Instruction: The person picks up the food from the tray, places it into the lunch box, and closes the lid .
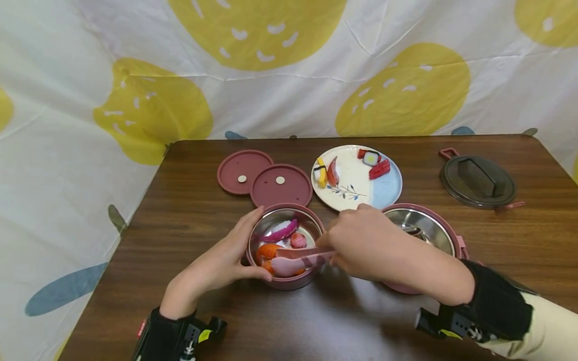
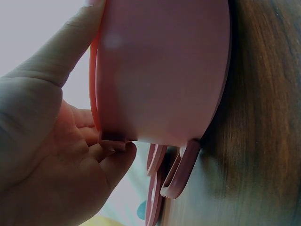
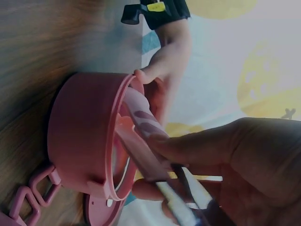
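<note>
Pink-tipped metal tongs (image 1: 291,263) — gripped in right hand (image 1: 356,240), dipped into round pink steel-lined pot (image 1: 289,283) grasped by left hand (image 1: 232,253); seemingly partway, with colourful food pieces (image 1: 266,251) there and on round white-blue plate (image 1: 352,170).

Below frame centre, a pot (image 1: 289,285) holds food pieces (image 1: 298,240), a second pot (image 1: 435,226) to its right; above them, left to right, lie two discs (image 1: 281,193), a plate (image 1: 354,180) and a lid (image 1: 478,180).
</note>
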`<state>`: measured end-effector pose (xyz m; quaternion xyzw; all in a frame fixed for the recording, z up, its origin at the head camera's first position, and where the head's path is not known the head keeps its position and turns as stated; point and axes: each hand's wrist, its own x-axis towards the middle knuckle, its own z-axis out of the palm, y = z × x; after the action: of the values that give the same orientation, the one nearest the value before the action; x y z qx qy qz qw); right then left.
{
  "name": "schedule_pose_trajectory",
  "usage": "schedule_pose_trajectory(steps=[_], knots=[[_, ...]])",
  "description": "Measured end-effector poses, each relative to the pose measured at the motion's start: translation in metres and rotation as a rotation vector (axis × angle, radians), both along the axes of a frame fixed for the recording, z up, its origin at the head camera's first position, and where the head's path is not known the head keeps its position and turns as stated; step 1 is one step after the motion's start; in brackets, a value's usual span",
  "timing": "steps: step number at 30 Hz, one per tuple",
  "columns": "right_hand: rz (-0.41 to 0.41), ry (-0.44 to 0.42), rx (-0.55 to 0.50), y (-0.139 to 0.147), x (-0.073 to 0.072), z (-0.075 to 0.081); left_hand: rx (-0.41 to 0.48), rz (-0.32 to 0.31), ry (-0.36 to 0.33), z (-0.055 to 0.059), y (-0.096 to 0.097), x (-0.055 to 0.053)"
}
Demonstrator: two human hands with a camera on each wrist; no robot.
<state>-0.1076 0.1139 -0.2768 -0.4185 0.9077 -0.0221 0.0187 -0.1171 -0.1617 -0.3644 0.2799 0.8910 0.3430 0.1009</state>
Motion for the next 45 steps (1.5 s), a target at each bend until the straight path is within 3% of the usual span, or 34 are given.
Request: schedule_pose_trajectory(steps=[9,17,32,45], knots=[[0.01,-0.111,-0.022,0.01,-0.006,0.002,0.005,-0.001,-0.004,0.0,0.0,0.0],[0.005,-0.083,-0.038,0.015,-0.008,0.008,-0.002,0.004,-0.007,0.0,0.0,0.0],[-0.081,-0.154,-0.033,0.025,-0.014,0.01,0.007,0.007,-0.021,0.0,0.001,0.0],[-0.134,-0.131,-0.059,0.037,-0.019,0.016,0.005,0.015,-0.025,-0.001,0.001,0.0]])
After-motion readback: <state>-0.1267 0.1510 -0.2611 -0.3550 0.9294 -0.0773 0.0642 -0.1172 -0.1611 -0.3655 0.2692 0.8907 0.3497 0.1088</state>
